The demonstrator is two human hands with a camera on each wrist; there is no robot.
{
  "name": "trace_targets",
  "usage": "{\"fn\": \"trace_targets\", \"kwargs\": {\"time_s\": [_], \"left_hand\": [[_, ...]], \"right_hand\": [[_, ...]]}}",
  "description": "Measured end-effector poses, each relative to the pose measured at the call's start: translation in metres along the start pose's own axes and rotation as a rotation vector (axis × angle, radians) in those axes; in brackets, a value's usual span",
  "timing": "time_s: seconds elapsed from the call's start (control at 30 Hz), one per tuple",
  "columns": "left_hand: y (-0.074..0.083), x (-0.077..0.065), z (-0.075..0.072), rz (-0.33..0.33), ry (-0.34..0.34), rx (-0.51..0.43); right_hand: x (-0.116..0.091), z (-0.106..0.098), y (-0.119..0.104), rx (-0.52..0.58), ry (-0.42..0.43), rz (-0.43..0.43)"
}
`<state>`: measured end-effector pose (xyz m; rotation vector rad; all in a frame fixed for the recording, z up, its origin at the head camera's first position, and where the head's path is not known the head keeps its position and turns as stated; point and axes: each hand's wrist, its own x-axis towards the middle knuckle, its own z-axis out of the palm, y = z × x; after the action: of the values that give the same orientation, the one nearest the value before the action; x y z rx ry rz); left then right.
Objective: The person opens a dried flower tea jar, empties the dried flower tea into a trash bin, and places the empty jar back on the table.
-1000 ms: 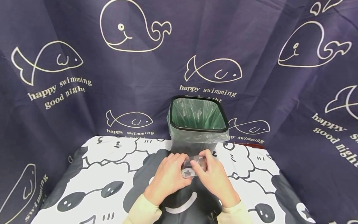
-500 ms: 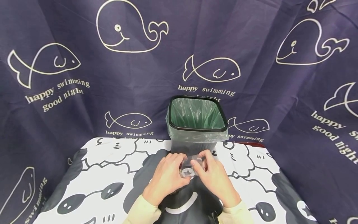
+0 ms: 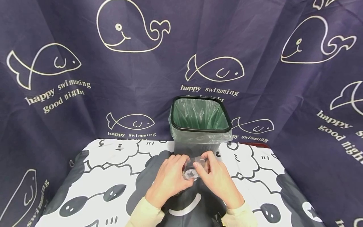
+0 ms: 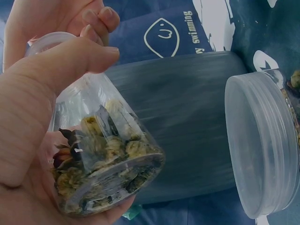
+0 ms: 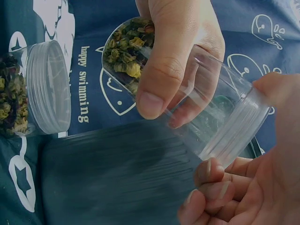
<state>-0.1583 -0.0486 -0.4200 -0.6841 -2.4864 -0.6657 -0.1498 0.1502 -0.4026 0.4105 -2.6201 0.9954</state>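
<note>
My left hand grips the jar low, right hand its lid, near the bin. Wrist views show dried flowers inside, plus a second jar, frame-cut; from the head view I can't make out either.

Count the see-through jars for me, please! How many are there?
2. One jar is held by the left hand and right hand; the other jar stands on the table in front of the bin. The hands could be hiding more.

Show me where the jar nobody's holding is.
The unheld jar sits at the right edge of the left wrist view, near the dark bin, and at the left edge of the right wrist view.
</note>
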Motion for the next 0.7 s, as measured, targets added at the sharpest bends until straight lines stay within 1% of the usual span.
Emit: {"fn": "trace_targets", "kwargs": {"time_s": [0.2, 0.33, 0.5, 0.7], "left_hand": [[0.0005, 0.0011, -0.0009, -0.011, -0.006, -0.013], [0.0010, 0.0007, -0.0006, -0.011, 0.006, -0.033], [0.0017, 0.0009, -0.0002, -0.014, 0.001, -0.062], [0.0010, 0.0010, -0.0015, -0.008, 0.001, -0.063]], "right_hand": [[0.0010, 0.0003, 0.0013, 0.001, 0.007, -0.020], [0.0010, 0.0005, 0.0024, 0.014, 0.018, -0.054], [0.0018, 0.0006, 0.0050, 0.027, 0.042, -0.101], [0.0027, 0.0014, 0.0074, 0.035, 0.038, -0.131]]}}
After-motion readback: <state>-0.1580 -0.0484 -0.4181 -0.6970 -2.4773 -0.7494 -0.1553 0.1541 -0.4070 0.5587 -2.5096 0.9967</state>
